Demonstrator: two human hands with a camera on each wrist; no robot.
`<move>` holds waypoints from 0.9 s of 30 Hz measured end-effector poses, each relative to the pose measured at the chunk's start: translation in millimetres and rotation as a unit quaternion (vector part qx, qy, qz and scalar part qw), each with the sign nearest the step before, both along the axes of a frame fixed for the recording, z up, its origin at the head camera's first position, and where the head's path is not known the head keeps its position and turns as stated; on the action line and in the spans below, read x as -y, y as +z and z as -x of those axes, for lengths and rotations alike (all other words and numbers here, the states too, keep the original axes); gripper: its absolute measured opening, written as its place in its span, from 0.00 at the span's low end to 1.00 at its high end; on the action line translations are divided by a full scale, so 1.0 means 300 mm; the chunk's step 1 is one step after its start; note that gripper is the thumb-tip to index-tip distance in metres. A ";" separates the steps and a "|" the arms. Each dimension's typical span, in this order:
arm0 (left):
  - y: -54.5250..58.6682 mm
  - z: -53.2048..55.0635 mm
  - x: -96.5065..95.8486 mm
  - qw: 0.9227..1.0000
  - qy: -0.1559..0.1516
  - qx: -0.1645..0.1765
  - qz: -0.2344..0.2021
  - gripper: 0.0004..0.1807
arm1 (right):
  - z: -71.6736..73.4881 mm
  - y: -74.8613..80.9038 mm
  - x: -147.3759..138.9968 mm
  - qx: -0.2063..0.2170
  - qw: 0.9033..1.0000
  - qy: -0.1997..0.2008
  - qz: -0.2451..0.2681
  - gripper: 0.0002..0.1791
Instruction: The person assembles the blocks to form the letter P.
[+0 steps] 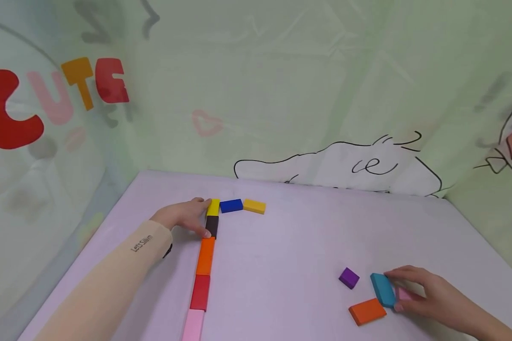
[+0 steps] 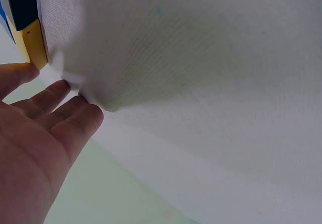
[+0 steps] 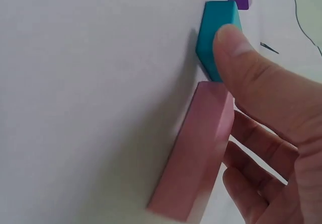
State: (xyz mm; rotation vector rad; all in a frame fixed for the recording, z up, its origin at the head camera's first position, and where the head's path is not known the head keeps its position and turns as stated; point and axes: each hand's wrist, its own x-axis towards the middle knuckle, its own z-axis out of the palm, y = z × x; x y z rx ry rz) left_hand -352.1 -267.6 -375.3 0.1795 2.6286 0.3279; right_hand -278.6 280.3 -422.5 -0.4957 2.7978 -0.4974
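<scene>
At the far left of the table, my left hand (image 1: pixel 183 215) lies beside a row of blocks. Its index finger touches the yellow block (image 1: pixel 214 207) and its thumb is at the black block (image 1: pixel 212 227); the other fingertips rest near the table in the left wrist view. On the right, my right hand (image 1: pixel 431 296) pinches a teal block (image 1: pixel 382 289) between thumb and fingers. A pink block (image 3: pixel 193 148) lies under that hand, close to the teal one. Near them are an orange block (image 1: pixel 368 311) and a small purple block (image 1: pixel 349 278).
Toward me the row continues with an orange block (image 1: pixel 205 255), a red block (image 1: pixel 200 292) and a pink block (image 1: pixel 194 325). A blue block (image 1: pixel 231 205) and an amber block (image 1: pixel 254 206) extend rightward from its far end. Printed fabric walls (image 1: pixel 256 94) border the table.
</scene>
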 end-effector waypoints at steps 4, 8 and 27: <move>0.003 0.002 0.000 1.000 -0.004 -0.004 0.000 0.55 | 0.033 0.015 0.026 -0.014 1.000 0.008 -0.008 0.34; -0.001 0.003 0.000 1.000 0.000 -0.002 -0.002 0.55 | 0.071 0.030 0.051 -0.010 1.000 0.006 -0.011 0.34; -0.004 0.006 -0.001 1.000 0.008 -0.002 -0.001 0.54 | 0.238 0.077 0.238 -0.008 1.000 0.028 -0.003 0.36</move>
